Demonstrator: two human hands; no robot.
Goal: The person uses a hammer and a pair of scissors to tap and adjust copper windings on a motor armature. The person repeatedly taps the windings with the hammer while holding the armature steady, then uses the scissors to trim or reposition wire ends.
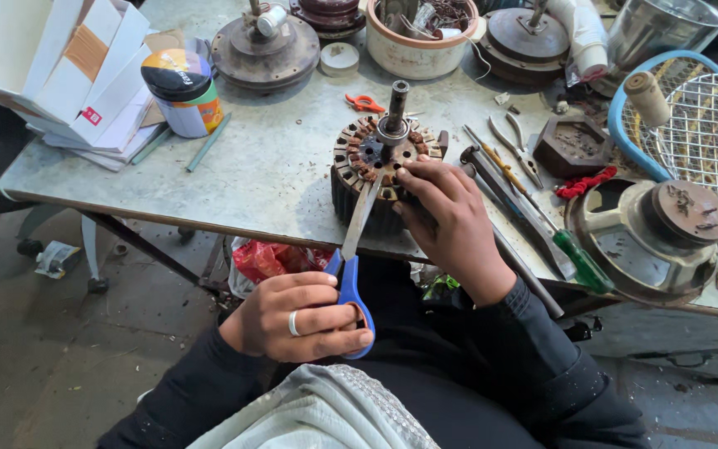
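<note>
Taking the round dark metal motor stator with copper-wound slots and an upright steel shaft (384, 162) as the landmark, it stands near the front edge of the worn grey workbench (276, 179), about midway along.

Far to its left a stack of white cardboard boxes (76, 75) lies at the bench corner, and between these and the stator stands a round tin with a black lid and an orange and white label (183, 91).

Below and left of the stator, off the bench edge, the left hand (297, 316), wearing a silver ring, is closed around the blue handles of a pair of blue-handled steel scissors (354, 249). The blades run up from the grip, and their tips rest on the stator's near rim, so the stator lies just beyond the hand, reached only by the blades.

The right hand (450, 220) rests on the stator's right front side, fingers curled over the rim and holding it; fingertips sit right beside the scissor tips.

Just right of the stator lie a green-handled screwdriver (579, 258) and slim metal pliers (515, 145). Further right sits a heavy round grey motor housing (650, 237), with a blue-rimmed wire fan guard (700, 125) behind it.
</note>
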